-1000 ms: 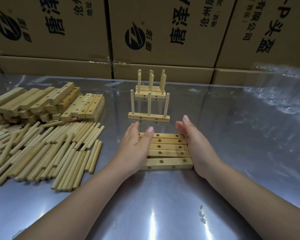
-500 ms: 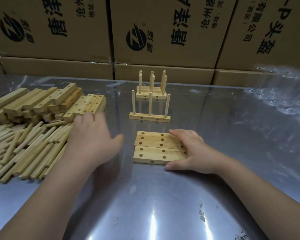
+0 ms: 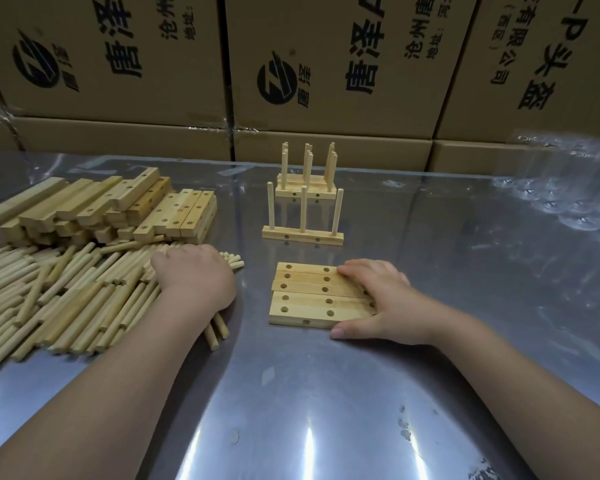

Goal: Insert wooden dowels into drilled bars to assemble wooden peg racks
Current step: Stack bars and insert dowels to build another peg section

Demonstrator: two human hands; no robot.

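Steel worktop [image 3: 326, 393], cartons [image 3: 326, 64] behind: the right hand [image 3: 378, 299] lies flat on the drilled bars [image 3: 309, 296]; left of them, the left hand [image 3: 198, 282] curls round loose dowels [image 3: 66, 299]. Too big a handful could spill and scatter.

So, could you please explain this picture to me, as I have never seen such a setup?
There is no machine here: a person works with bare hands, and the one picture comes from a camera worn on the head, looking down. On the metal table lie a heap of dowels and, behind it, a stack of drilled bars. In the middle stands a finished rack with three upright pegs, with more racks behind it. The left hand grips a handful of dowels at the heap's edge. The right hand rests on a row of bars lying side by side, holes up. At the back stand cardboard boxes.
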